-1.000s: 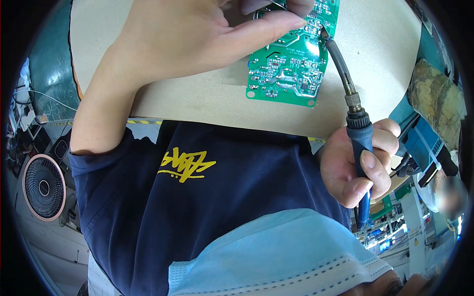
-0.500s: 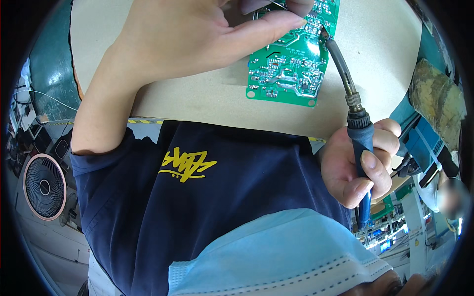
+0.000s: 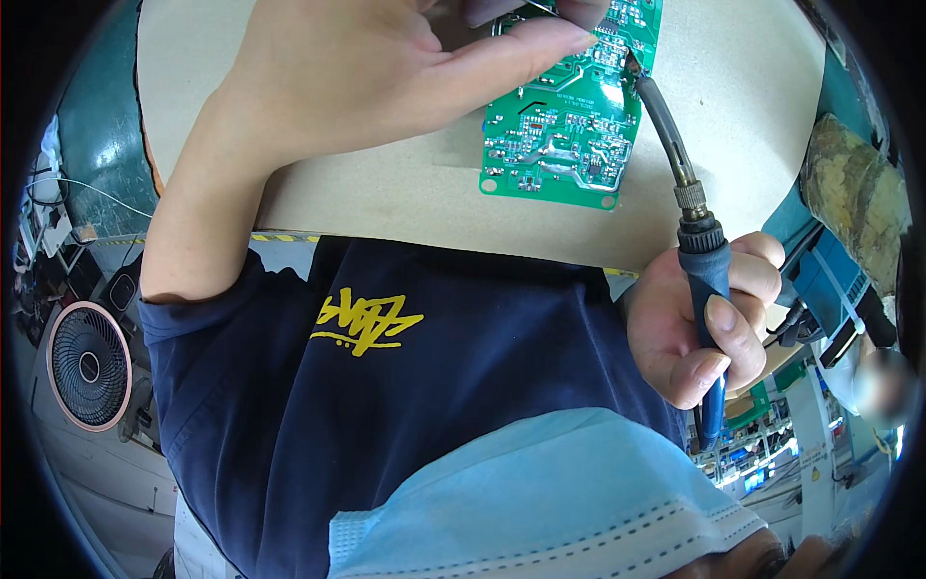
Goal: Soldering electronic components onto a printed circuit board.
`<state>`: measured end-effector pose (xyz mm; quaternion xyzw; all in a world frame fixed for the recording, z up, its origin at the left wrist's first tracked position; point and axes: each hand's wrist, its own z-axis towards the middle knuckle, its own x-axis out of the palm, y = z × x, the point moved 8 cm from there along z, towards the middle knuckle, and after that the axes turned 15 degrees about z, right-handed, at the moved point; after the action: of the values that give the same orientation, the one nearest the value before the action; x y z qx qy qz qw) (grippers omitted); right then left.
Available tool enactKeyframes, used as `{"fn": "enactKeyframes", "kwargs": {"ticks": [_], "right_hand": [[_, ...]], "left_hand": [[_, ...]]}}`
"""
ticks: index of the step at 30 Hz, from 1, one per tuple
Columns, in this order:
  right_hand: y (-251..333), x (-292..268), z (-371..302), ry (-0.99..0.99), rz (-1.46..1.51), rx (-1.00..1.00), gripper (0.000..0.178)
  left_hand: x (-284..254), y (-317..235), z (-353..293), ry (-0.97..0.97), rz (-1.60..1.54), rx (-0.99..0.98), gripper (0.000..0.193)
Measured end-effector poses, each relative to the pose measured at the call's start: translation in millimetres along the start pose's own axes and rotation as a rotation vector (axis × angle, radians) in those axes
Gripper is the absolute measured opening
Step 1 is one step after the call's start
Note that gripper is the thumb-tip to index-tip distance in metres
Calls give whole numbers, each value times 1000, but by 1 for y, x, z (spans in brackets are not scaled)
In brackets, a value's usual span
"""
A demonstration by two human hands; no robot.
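Note:
A green circuit board (image 3: 569, 121) with small silvery components lies on the brown work surface, its far part cut off by the upper edge. My right hand (image 3: 704, 318) is closed round the blue handle of a soldering iron (image 3: 666, 135). The iron's dark tip touches or hovers just over the board's right part; which, I cannot tell. Over the board's left side, my left hand (image 3: 415, 77) pinches a thin silvery solder wire (image 3: 540, 9) between thumb and finger. The far end of the wire is hidden by the fingers.
Brown sheet (image 3: 386, 203) covers the green table (image 3: 101, 145), with yellow-black tape along its near edge. A round fan (image 3: 89, 367) stands at left. On the right are a crumpled brownish bundle (image 3: 854, 193), a blue box (image 3: 825, 280) and another person (image 3: 873, 386).
Almost nothing differs. My left hand has shifted very slightly over the board; the soldering iron and my right hand stay in place.

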<state>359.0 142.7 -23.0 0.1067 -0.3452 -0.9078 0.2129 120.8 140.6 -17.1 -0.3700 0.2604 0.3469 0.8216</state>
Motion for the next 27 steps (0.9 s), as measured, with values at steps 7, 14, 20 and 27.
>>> {"fn": "enactKeyframes", "kwargs": {"ticks": [7, 14, 20, 27], "right_hand": [[1, -4, 2, -13, 87, -77, 42], [-1, -3, 1, -24, 64, -14, 37], [-2, -2, 5, 62, 134, -49, 42], [3, 0, 5, 14, 55, -40, 37]], "left_hand": [[3, 4, -3, -4, -56, -55, 18], [4, 2, -3, 33, 29, 24, 19], [-1, 5, -3, -52, -96, -76, 18], [-1, 3, 1, 20, -35, -46, 16]]}}
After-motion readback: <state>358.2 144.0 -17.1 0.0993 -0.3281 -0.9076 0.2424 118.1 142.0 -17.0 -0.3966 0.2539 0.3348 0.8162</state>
